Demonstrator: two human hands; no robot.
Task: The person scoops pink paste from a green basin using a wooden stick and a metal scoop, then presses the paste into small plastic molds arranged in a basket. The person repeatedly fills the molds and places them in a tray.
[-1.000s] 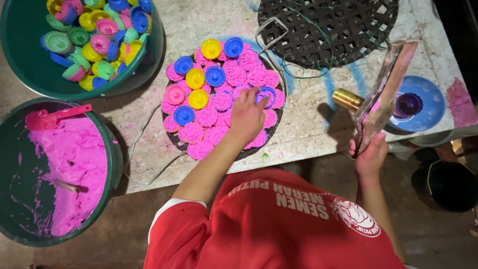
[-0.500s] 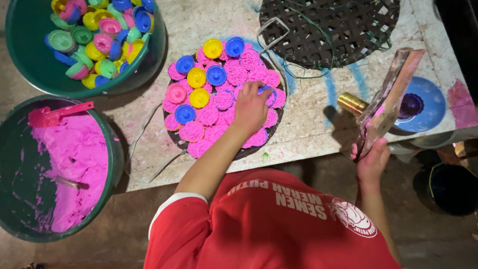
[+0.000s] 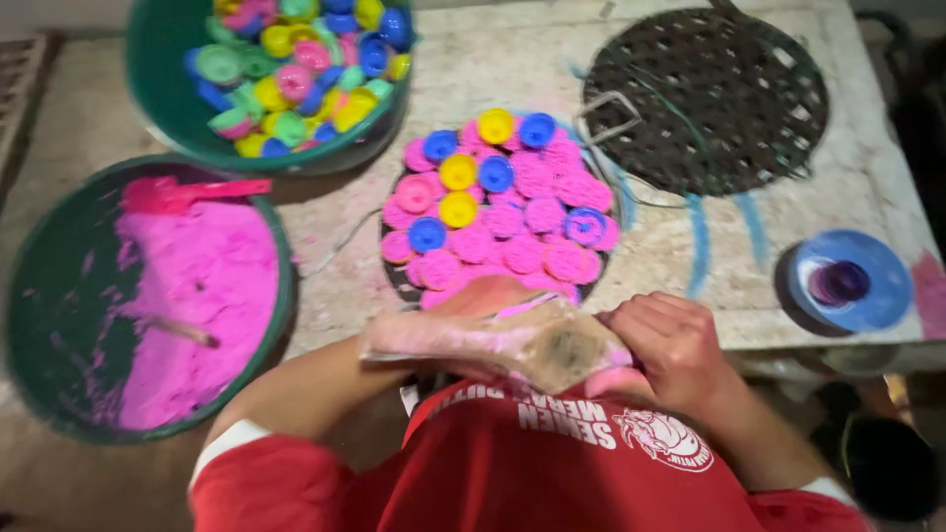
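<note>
Near the lower centre, a pink-dusted flat tool (image 3: 512, 345) is now clamped between both hands, left hand (image 3: 488, 296) withdrawn from the tray (image 3: 394, 281), right hand (image 3: 670, 345) lowered.

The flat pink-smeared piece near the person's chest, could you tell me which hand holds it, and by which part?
Both hands: the right hand grips the flat piece at its right end, and the left hand is mostly hidden behind it.

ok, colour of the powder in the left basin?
Bright pink powder in a dark green basin, clearest in the head view.
</note>
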